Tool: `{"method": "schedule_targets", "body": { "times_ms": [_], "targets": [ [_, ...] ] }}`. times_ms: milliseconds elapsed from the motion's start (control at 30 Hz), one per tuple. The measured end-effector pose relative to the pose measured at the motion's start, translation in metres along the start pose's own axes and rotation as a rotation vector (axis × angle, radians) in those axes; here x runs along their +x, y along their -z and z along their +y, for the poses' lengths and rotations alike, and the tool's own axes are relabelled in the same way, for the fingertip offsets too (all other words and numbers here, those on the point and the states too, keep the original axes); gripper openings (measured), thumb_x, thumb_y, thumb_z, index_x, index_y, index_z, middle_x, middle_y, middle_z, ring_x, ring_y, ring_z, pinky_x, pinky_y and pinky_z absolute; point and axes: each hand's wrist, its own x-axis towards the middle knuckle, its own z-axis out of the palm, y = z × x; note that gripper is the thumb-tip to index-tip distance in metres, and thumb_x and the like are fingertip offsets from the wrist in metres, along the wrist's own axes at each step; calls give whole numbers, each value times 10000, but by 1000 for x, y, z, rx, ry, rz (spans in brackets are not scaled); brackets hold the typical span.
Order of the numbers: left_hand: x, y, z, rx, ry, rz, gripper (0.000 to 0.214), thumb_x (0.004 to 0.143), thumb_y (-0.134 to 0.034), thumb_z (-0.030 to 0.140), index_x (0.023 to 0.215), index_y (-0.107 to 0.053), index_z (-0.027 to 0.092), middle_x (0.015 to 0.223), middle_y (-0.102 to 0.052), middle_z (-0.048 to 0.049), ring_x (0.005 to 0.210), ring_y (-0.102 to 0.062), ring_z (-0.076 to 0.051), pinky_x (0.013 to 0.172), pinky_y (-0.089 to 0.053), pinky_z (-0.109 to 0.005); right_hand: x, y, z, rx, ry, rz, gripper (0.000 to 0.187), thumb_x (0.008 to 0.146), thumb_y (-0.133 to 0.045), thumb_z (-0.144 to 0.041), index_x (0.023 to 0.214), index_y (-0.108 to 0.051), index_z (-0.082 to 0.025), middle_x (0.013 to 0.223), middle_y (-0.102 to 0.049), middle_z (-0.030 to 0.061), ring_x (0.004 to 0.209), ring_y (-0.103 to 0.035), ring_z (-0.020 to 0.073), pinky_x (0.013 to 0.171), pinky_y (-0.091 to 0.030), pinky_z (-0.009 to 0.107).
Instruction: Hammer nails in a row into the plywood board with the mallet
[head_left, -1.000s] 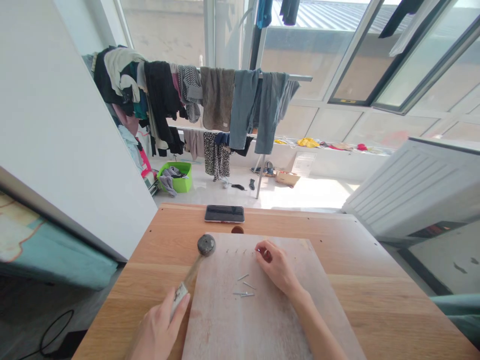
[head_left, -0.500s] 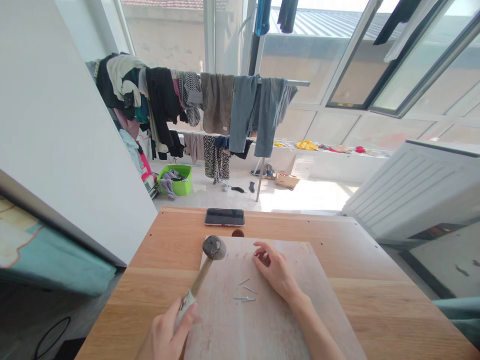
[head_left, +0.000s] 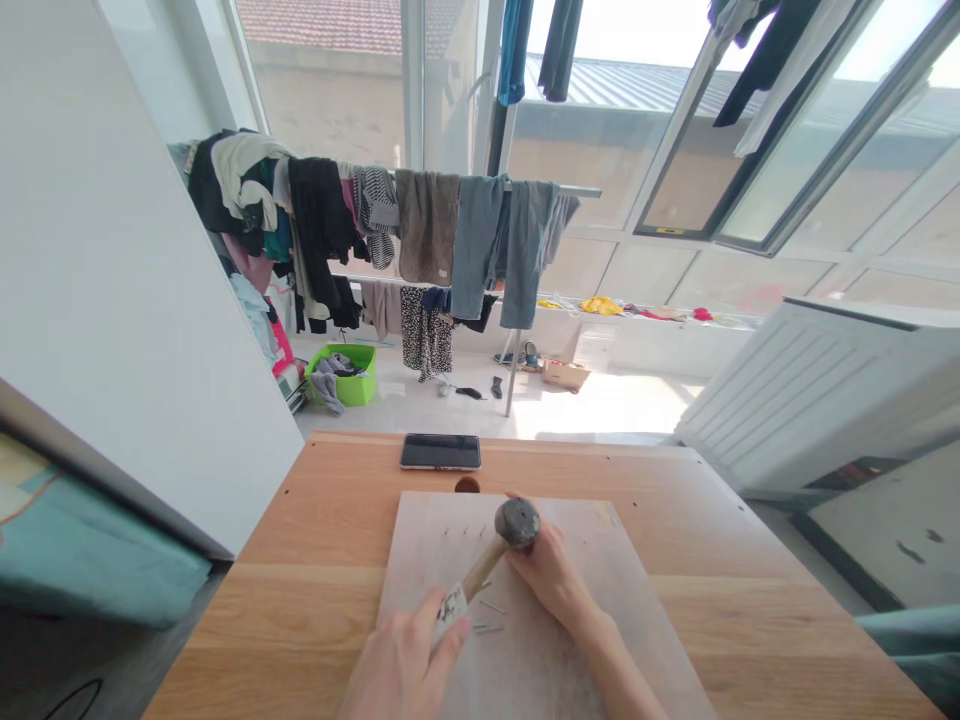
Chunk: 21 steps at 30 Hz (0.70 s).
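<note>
My left hand [head_left: 409, 650] grips a hammer [head_left: 517, 522] by its wrapped wooden handle, and the dark rounded head is raised over the board. Behind that head, my right hand [head_left: 551, 570] rests on the pale board [head_left: 427, 580] with its fingers curled in. The hammer head covers its fingertips, so what they pinch is hidden. To the left of the right hand, several small nails [head_left: 465, 531] stand upright in a row near the board's far edge. Loose nails [head_left: 493, 606] lie on the board between my hands, partly behind the hammer handle.
The board lies on a wooden table [head_left: 277, 560]. Past its far edge are a phone [head_left: 440, 452] and a small round brown object [head_left: 467, 485]. Beyond the table stand a laundry rack with clothes [head_left: 480, 250] and a green basket [head_left: 360, 390]. A white cabinet [head_left: 150, 250] rises at left.
My left hand has swung the hammer to the right, from beside the standing nails to over my right fingers. My right hand stays nearly in place, and the view has tilted up slightly.
</note>
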Motion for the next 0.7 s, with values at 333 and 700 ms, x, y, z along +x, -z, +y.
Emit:
{"method": "schedule_targets", "body": {
  "times_ms": [333,700],
  "targets": [
    [-14,-7,-67,-280,25,204,612,988,-336,621,1223,-693,182,1084,-788,-109,1091,-733,-256,862,-540,-252,1,15,-14,-37,-42,-64,139,860,-588,-269,989,-565,-221,841,-665,16,700,-608,170,675,-499,300],
    [-9,-20,-111,-208,79,327,446,921,-494,522,1141,-727,211,1164,-780,-123,1117,-735,-294,883,-589,-292,-26,7,-89,-554,137,-545,345,661,-468,73,837,-600,-193,807,-702,77,759,-659,223,640,-400,284]
  ]
}}
